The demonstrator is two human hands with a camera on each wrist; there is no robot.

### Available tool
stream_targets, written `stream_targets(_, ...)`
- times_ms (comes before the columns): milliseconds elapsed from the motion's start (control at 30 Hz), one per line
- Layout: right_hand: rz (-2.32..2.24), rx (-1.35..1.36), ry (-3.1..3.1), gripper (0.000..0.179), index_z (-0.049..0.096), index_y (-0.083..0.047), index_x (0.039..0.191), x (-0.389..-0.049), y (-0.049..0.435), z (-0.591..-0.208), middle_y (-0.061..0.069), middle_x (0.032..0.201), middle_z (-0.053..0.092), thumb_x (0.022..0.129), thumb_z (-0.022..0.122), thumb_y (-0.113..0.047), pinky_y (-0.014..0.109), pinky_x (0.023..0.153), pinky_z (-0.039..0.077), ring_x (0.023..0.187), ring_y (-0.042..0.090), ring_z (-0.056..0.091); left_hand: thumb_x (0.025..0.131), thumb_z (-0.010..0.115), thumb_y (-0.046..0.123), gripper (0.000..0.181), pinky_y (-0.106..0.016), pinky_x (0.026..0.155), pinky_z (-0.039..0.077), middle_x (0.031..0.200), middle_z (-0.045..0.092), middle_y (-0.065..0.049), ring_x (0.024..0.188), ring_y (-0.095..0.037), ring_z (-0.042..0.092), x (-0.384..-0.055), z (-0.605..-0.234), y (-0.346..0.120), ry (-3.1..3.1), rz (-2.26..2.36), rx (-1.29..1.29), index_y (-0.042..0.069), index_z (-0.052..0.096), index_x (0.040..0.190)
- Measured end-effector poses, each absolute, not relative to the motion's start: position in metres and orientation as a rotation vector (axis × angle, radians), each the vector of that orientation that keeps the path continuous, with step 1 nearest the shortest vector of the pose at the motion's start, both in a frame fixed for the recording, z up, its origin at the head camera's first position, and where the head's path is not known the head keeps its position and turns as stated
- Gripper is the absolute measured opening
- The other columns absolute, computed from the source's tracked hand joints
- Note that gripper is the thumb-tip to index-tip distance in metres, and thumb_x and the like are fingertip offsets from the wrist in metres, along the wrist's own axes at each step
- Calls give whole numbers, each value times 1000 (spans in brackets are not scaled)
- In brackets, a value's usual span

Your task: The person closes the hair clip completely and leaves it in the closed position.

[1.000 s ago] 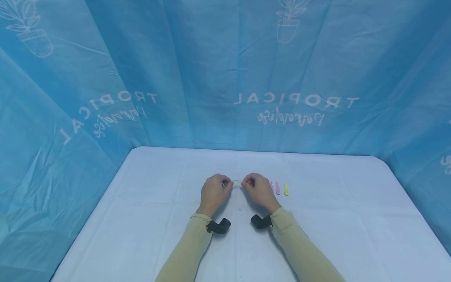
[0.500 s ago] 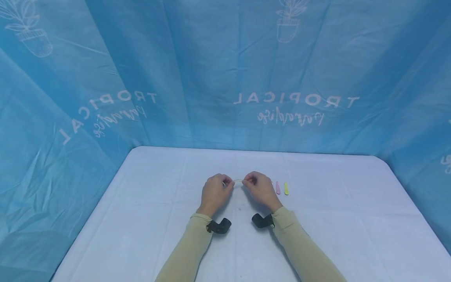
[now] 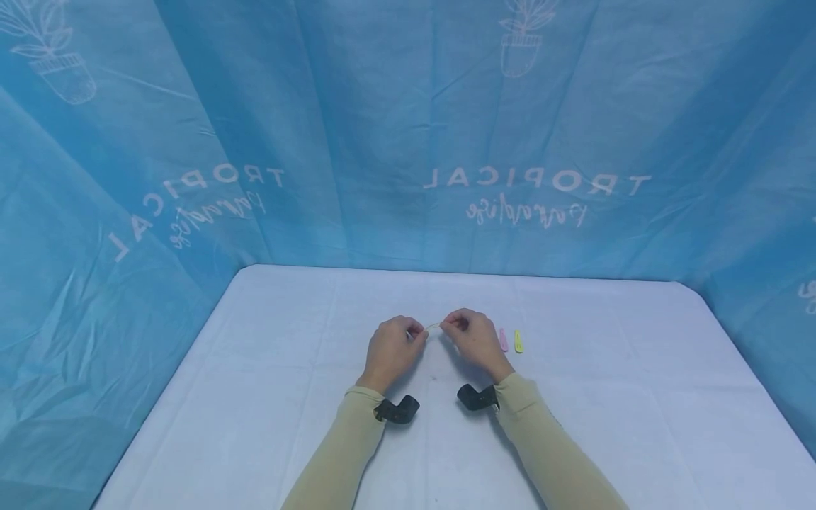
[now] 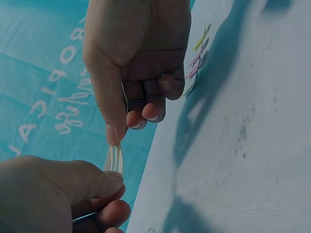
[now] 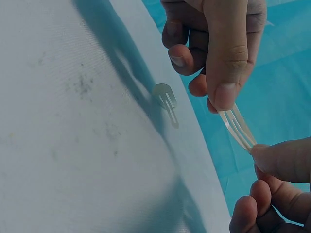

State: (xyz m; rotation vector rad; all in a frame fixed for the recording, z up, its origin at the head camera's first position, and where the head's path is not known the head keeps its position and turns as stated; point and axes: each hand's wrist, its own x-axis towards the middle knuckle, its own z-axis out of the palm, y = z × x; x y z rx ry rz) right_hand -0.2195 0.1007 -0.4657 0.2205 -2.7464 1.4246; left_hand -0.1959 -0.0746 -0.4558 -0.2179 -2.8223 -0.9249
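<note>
Between my two hands is a pale cream snap hair clip (image 5: 237, 128), bowed along its length, with narrow slots. My left hand (image 3: 394, 352) pinches one end between thumb and fingers. The other end is pinched by my right hand (image 3: 474, 341), which sits slightly higher, so the clip tilts. To the right of the right hand lie a pink hair clip (image 3: 503, 340) and a yellow hair clip (image 3: 518, 341). More clips in that row show in the left wrist view, including a greenish clip (image 4: 191, 91). On the cloth by the left hand lies a pale clip (image 5: 166, 99), hidden in the head view.
A white cloth covers the table (image 3: 255, 397). Blue printed curtains (image 3: 382, 142) hang behind it and at both sides. Dark specks (image 4: 243, 128) mark the cloth below the hands. A black camera mount (image 3: 398, 409) sits on each wrist.
My right hand has shifted slightly up and right, covering another pink clip. My left hand has drifted a little right. The held clip now slants upward to the right.
</note>
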Motion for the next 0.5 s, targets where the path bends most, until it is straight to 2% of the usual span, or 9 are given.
stream_targets(500,1483,130,-2763,18,72,-3,100,-222,105,-461,7,87,66,95,69,-20,30,64,47,71,17,58,93,72,22,13,-32,74,52,90,71,0,80,-14,63,-196,-456,-69,-2882,-857,-280,11,76,99)
